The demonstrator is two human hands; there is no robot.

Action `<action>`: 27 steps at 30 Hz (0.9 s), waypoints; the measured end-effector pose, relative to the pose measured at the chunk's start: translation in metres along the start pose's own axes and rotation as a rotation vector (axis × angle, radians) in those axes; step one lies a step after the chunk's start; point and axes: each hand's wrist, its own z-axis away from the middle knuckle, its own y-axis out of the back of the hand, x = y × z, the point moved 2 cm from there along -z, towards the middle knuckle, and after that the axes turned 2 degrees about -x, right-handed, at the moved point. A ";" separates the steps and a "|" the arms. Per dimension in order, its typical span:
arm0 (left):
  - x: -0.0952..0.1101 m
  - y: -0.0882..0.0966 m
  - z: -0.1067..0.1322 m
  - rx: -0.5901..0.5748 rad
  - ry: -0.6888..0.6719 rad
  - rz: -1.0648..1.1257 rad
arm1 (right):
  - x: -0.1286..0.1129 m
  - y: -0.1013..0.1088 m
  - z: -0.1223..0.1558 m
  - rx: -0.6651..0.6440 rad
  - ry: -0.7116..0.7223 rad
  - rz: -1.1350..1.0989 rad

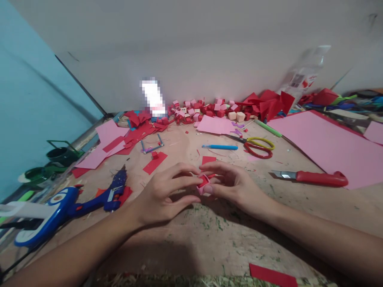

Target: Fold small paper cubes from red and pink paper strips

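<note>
A tiny pink and red paper box (204, 183) is held low over the table, its red inside facing me. My right hand (239, 187) pinches it between thumb and fingers. From the other side, my left hand (164, 193) reaches an index fingertip onto the box, while its thumb stretches out below, apart from it. Just beyond the hands lies a red paper piece (208, 160), partly covered by my right fingers. To the left, a red strip (154, 162) carries a small red cube (154, 155).
Left stands a blue hot glue gun (115, 191). Right lie a red-handled knife (317, 178), scissors (259, 146) and a blue pen-like tool (220, 147). Small paper cubes (196, 111) pile along the wall, near a glowing pixelated patch (153, 97) and a plastic bottle (308, 75). Pink sheets (326, 147) lie right.
</note>
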 end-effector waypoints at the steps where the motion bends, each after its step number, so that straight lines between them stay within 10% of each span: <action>1: 0.000 0.000 0.000 0.001 0.000 -0.013 | 0.000 -0.001 0.000 0.005 -0.014 -0.008; 27: 0.008 -0.001 -0.001 0.020 -0.020 -0.145 | 0.003 -0.007 0.001 -0.011 -0.034 -0.097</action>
